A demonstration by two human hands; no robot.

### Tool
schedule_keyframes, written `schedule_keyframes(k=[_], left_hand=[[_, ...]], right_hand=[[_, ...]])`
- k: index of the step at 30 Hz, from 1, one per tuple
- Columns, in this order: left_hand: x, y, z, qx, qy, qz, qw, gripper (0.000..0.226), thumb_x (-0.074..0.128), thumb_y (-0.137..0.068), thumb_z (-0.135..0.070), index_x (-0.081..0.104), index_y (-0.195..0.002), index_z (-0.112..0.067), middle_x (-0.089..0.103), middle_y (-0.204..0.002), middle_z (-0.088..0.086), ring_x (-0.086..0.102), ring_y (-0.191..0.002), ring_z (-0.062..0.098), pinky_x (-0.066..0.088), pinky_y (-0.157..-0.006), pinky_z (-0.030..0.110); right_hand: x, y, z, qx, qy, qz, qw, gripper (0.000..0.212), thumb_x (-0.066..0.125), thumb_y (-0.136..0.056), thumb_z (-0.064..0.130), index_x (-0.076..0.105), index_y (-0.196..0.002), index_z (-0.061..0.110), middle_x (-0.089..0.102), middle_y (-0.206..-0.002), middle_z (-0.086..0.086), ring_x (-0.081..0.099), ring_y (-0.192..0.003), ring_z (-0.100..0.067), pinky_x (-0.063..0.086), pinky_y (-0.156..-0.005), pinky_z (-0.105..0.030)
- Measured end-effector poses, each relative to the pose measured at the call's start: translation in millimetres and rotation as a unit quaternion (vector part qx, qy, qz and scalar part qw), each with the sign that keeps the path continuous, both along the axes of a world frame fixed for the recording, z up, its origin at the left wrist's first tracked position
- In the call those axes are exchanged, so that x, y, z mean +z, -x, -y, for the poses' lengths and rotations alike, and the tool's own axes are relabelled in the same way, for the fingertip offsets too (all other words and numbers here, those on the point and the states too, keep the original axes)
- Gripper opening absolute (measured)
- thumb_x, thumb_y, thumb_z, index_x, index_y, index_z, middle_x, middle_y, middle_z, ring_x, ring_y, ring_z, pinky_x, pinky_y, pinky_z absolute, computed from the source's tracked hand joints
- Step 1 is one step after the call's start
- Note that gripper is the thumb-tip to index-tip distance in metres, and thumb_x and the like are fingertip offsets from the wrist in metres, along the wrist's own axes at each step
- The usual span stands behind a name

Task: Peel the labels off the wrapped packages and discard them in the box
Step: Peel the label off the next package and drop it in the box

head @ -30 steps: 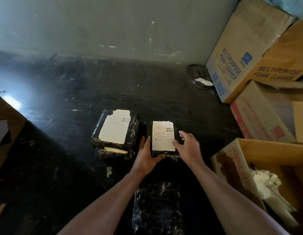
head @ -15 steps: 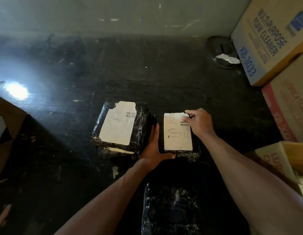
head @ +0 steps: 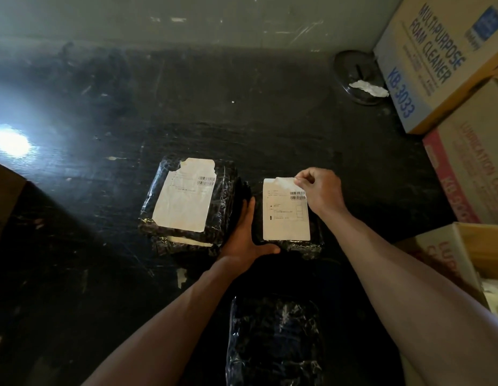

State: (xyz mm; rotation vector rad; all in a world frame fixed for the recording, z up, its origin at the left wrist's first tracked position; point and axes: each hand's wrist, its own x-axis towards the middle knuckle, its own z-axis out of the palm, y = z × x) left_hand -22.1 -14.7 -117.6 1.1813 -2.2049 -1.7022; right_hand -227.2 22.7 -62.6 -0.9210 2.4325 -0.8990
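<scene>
A bare package [head: 273, 341], wrapped in dark glossy film and carrying no label, lay nearest the camera on the black floor [head: 89, 274], between the person's two forearms. Just beyond it, the left hand [head: 243, 235] lay flat and open against the near-left edge of a small package [head: 291, 245], fingers stretched along its side and thumb across its front, bracing it without closing round it. On top of that package sat a white label [head: 285, 215] with a barcode. The right hand [head: 320, 190] was closed in a pinch on the label's far right corner, which was curled up off the wrap while the rest lay stuck flat. Just left of the left hand stood a stack [head: 186, 207] of wrapped packages, the top one bearing a bigger label [head: 185, 196] with its far left corner torn. At the right edge, an open box [head: 448, 254] held crumpled white paper, partly out of frame. Farther back on the right stood a pink-printed carton [head: 471, 168] and, above it, a carton [head: 434, 59] marked "Multipurpose Foam Cleaner". Beside that, near the pale wall [head: 186, 20], a round metal lid [head: 353, 76] lay with a white scrap [head: 367, 88] on it. A bright glare [head: 11, 143] shone on the floor at far left.
</scene>
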Motion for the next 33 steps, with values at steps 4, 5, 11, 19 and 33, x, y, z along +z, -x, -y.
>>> schedule_keyframes(k=[4, 5, 11, 19, 33], left_hand=[[-1, -1, -1, -0.01, 0.006, 0.002, 1.0, 0.123, 0.088, -0.073, -0.021, 0.0, -0.158, -0.036, -0.006, -0.165, -0.013, 0.002, -0.147, 0.004, 0.008, -0.111, 0.019], [-1, -2, -2, -0.013, 0.007, 0.002, 1.0, 0.123, 0.088, -0.073, -0.021, 0.0, -0.158, -0.036, -0.005, -0.166, -0.012, 0.003, -0.149, 0.006, 0.008, -0.112, 0.02], [-1, -1, -6, 0.01, -0.016, -0.007, 1.0, 0.119, 0.087, -0.075, -0.017, 0.004, -0.158, -0.037, 0.012, -0.165, -0.008, 0.015, -0.149, 0.013, 0.015, -0.113, 0.024], [-1, -2, -8, 0.015, -0.03, -0.009, 0.999, 0.118, 0.086, -0.075, -0.013, 0.005, -0.158, -0.036, 0.021, -0.164, -0.004, 0.021, -0.149, 0.017, 0.02, -0.115, 0.029], [-1, -4, -8, 0.01, -0.016, -0.007, 1.0, 0.117, 0.087, -0.074, -0.015, 0.008, -0.159, -0.034, 0.03, -0.161, -0.003, 0.027, -0.145, 0.013, 0.021, -0.109, 0.02]], right_hand=[[10, -1, -14, 0.005, 0.036, -0.001, 0.999, 0.007, 0.069, -0.093, 0.019, 0.073, -0.096, 0.014, 0.072, -0.093, 0.002, 0.066, -0.084, -0.006, 0.045, -0.066, -0.013], [13, -2, -16, 0.013, 0.045, 0.003, 0.999, 0.006, 0.07, -0.093, 0.018, 0.073, -0.096, 0.014, 0.072, -0.093, 0.002, 0.067, -0.086, -0.007, 0.049, -0.07, -0.015], [33, -7, -25, 0.033, 0.079, 0.012, 0.996, 0.006, 0.068, -0.094, 0.02, 0.072, -0.095, 0.015, 0.072, -0.093, 0.005, 0.068, -0.088, -0.004, 0.055, -0.076, -0.02], [50, -10, -44, -0.001, 0.127, 0.077, 0.989, 0.008, 0.067, -0.095, 0.016, 0.072, -0.092, 0.011, 0.075, -0.09, 0.001, 0.073, -0.087, -0.01, 0.061, -0.076, -0.028], [63, -22, -55, -0.077, 0.195, 0.136, 0.968, 0.007, 0.068, -0.093, 0.013, 0.072, -0.089, 0.016, 0.075, -0.09, 0.001, 0.074, -0.085, -0.008, 0.061, -0.078, -0.027]])
